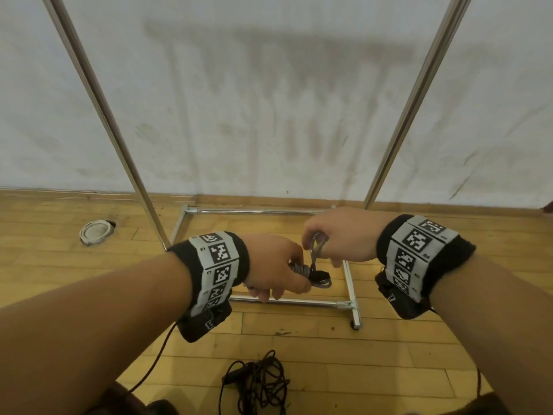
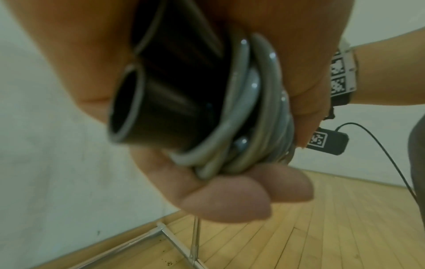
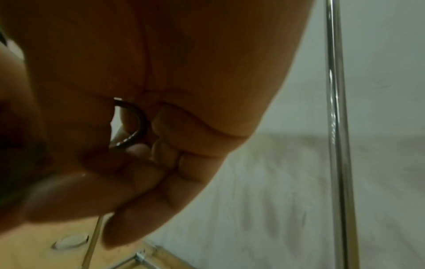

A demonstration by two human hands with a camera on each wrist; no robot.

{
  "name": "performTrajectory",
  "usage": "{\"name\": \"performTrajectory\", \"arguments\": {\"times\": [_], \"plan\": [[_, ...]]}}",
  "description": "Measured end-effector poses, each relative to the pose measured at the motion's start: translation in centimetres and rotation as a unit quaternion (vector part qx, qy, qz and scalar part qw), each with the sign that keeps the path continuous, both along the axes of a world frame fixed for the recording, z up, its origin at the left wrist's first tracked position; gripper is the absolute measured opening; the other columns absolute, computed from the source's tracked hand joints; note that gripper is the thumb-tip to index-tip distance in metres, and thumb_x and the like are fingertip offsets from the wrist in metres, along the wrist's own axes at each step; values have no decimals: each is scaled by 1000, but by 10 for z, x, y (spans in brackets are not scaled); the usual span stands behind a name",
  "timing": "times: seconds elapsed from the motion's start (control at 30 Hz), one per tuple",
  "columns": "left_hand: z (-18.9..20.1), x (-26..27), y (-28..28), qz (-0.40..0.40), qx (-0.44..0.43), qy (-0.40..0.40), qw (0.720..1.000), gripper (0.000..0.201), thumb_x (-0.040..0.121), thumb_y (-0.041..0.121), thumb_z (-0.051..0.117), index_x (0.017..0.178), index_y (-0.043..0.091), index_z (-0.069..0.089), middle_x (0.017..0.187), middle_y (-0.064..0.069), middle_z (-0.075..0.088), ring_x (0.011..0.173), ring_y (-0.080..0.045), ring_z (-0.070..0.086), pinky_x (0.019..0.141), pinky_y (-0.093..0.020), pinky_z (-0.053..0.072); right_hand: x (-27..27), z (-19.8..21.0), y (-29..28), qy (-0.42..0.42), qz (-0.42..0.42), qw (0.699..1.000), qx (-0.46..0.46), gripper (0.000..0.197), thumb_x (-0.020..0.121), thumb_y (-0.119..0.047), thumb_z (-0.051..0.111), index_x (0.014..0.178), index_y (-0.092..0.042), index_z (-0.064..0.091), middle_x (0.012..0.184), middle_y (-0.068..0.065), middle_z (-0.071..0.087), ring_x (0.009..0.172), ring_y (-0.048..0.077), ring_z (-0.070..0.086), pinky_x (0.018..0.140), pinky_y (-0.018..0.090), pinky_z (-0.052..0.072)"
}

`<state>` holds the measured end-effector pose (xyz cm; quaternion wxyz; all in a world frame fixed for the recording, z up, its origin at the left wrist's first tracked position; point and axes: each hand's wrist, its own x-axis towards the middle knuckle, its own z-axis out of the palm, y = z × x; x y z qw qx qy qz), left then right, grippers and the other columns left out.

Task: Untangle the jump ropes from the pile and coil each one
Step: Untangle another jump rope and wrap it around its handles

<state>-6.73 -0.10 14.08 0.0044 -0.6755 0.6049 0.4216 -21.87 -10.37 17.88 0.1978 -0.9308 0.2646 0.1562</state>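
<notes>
My left hand [image 1: 270, 266] grips the grey rope [image 2: 248, 116] wound around its black handles [image 2: 165, 102], fingers [image 2: 227, 203] curled under the coil. My right hand [image 1: 338, 235] pinches a loop of that rope just above. A black rope [image 1: 257, 381] lies tangled on the floor [image 1: 389, 348].

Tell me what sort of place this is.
Probably a gym or activity hall: a wood-strip floor, a scuffed white wall, a bare metal rack frame, and a tangled black jump rope lying on the floor.
</notes>
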Motion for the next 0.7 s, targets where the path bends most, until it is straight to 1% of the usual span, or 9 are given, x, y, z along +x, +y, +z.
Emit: {"name": "performTrajectory", "arguments": {"times": [0.1, 0.2, 0.27, 0.37, 0.43, 0.5, 0.57, 0.67, 0.7], "plan": [[-1, 4, -1, 47, -6, 13, 999, 40, 95, 49, 70, 128, 31, 55, 78, -1, 79, 53, -12, 69, 51, -23, 56, 0, 12, 6, -38, 5, 999, 8, 38, 92, -15, 55, 122, -37, 61, 104, -13, 71, 85, -4, 65, 78, 21, 53], [-3, 11, -3, 85, -14, 40, 996, 51, 96, 48, 70, 142, 37, 51, 76, -3, 78, 53, -14, 69, 52, -25, 57, -6, 20, 10, -97, -3, 995, 17, 33, 93, -22, 57, 119, -39, 67, 104, -21, 68, 85, -11, 60, 71, 13, 43], [-2, 12, -3, 96, -21, 45, 994, 52, 96, 48, 69, 144, 42, 49, 71, 0, 76, 51, -13, 68, 50, -24, 54, -10, 20, 11, -124, -7, 992, 8, 27, 99, -25, 54, 116, -39, 68, 97, -23, 68, 85, -13, 60, 70, 9, 40], [0, 9, -5, 79, -40, 1, 996, 42, 95, 51, 68, 134, 40, 57, 73, 3, 76, 51, -9, 68, 49, -22, 53, -12, 18, 10, -145, -47, 988, 9, 27, 103, -23, 50, 114, -34, 71, 90, -16, 73, 83, -7, 68, 78, 14, 48], [0, 6, -7, 46, -54, -63, 996, 39, 94, 54, 66, 130, 40, 59, 80, 4, 77, 58, -9, 72, 54, -24, 59, -13, 15, 10, -162, -77, 984, 21, 27, 104, -22, 49, 111, -33, 72, 90, -10, 74, 78, -4, 70, 81, 20, 53], [0, 1, -8, 21, -61, -122, 990, 41, 93, 56, 64, 130, 40, 59, 83, 4, 77, 64, -10, 75, 61, -27, 63, -11, 14, 14, -180, -92, 979, 38, 25, 103, -22, 50, 107, -32, 72, 86, -9, 73, 73, -2, 71, 77, 23, 55], [-3, -5, -11, 7, -60, -155, 986, 39, 94, 55, 63, 128, 36, 60, 78, 5, 75, 59, -9, 71, 58, -27, 59, -9, 15, 20, -178, -87, 979, 40, 23, 101, -23, 51, 105, -33, 72, 81, -12, 71, 71, 1, 71, 74, 23, 55], [-6, -8, -16, 22, -50, -175, 983, 25, 96, 52, 60, 94, 27, 63, 57, 8, 68, 41, -6, 60, 49, -22, 49, -4, 18, 30, -167, -50, 985, 9, 25, 101, -23, 52, 106, -33, 74, 88, -20, 67, 82, 1, 64, 79, 23, 52], [-5, -6, -17, 45, -45, -150, 987, 24, 97, 50, 60, 89, 28, 60, 58, 7, 69, 39, -6, 59, 48, -23, 50, -4, 20, 31, -176, -48, 983, 1, 25, 101, -23, 53, 106, -33, 75, 90, -20, 67, 84, 0, 63, 79, 20, 51]]}}
